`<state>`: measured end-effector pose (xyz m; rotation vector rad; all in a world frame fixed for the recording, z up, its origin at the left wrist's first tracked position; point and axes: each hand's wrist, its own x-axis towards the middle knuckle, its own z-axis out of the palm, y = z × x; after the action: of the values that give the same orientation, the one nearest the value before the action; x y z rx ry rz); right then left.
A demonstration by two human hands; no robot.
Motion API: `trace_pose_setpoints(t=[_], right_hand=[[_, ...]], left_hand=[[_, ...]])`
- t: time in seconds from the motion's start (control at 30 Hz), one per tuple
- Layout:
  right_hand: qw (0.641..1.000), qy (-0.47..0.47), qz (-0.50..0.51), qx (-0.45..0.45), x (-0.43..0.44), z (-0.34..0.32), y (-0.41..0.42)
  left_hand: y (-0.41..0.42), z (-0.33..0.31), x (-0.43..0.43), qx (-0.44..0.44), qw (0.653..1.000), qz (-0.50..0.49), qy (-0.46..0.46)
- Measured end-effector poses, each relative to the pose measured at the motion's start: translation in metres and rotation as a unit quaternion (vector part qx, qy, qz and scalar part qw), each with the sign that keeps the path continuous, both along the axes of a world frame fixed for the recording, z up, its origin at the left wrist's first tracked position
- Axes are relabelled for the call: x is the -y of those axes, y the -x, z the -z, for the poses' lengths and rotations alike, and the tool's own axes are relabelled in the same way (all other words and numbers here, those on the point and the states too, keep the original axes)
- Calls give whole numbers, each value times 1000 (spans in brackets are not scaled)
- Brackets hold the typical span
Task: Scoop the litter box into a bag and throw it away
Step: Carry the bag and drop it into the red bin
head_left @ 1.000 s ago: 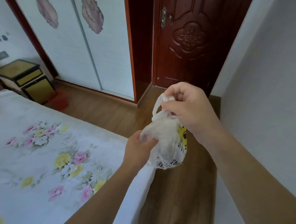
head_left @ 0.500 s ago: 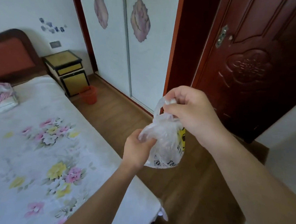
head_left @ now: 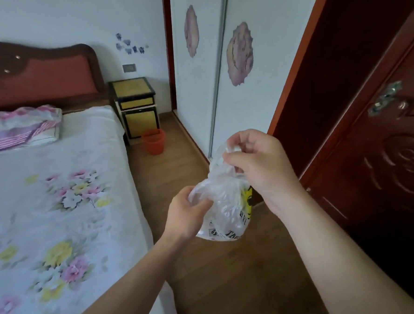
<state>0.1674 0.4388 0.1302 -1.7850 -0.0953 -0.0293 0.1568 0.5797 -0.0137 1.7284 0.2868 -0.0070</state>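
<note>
**Asker:** What lies at your far left?

**Me:** The bed [head_left: 58, 202] with its flowered sheet; a pink-striped pillow [head_left: 17, 127] lies at its head, just below the dark red headboard [head_left: 34, 77]; beside the bed's far corner stands a yellow-and-black nightstand [head_left: 135, 105]; a small orange bin [head_left: 153, 142] sits on the wooden floor [head_left: 220, 277] just in front of it.

**Asker:** And your hands?

**Me:** My left hand [head_left: 186, 216] is the lower one, near the bed's edge; its fingers are curled and it pinches the crumpled side of the plastic bag [head_left: 224, 204]; the bag hangs in the air between my two hands, above the floor; it is thin and see-through, with a yellow patch and black print on its lower right side; what is inside it I cannot tell.

**Asker:** The right one?

**Me:** My right hand [head_left: 257, 163] is higher, at the top of the bag; its thumb and fingers are curled and pinch the bag's bunched handle loops; both my bare forearms reach in from the lower edge of the view.

**Asker:** What stands behind and further right?

**Me:** White sliding wardrobe doors [head_left: 196, 84] with purple flower decals stand behind the bag; right of them is a dark red carved door [head_left: 383, 170] with a metal door handle [head_left: 386, 97].
</note>
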Motion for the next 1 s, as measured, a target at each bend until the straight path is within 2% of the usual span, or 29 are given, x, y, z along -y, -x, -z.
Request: trace_pose_setpoints(t=[0.23,0.53,1.0], right_hand=[[996,6,-89,4,8,1,-99],[984,-24,-178,-6,-69,21,-244],[984,-57,-168,-11,-183,8,-521]], left_hand=[[-67,-9,16,-10,995,-96,-9],[-188,9,-64,-16,983,-180,-25],[-445,-5,-178,10,979,-195,-55]])
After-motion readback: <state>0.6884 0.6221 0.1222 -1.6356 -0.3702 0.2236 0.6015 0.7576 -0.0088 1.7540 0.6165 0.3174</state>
